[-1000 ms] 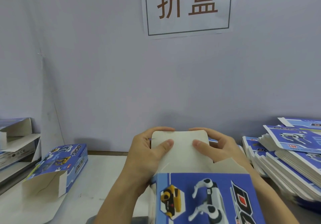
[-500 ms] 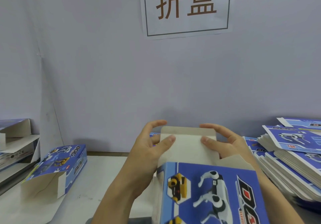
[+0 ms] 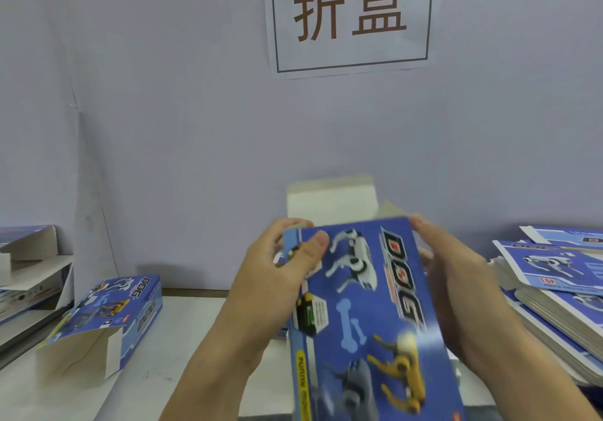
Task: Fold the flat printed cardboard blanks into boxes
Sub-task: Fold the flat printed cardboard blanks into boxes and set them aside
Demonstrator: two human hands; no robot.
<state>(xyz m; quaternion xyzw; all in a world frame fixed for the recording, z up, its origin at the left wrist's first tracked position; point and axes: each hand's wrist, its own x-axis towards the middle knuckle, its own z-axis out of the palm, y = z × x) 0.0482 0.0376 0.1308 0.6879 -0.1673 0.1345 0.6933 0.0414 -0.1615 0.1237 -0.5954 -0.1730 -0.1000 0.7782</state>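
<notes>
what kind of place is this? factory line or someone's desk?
Most likely a box-folding station in a packing workshop, not a home desk. A paper sign on the wall reads 折盒 (fold boxes), a stack of flat blanks sits at right, and a folded box lies on the white table at left.

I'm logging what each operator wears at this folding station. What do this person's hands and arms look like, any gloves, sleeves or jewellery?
Both the left hand and right hand are bare: no gloves, rings, watch or wristband visible. The forearms are uncovered right down to the frame's bottom edge, so no sleeve shows. Fingernails look short and unpainted.
</notes>
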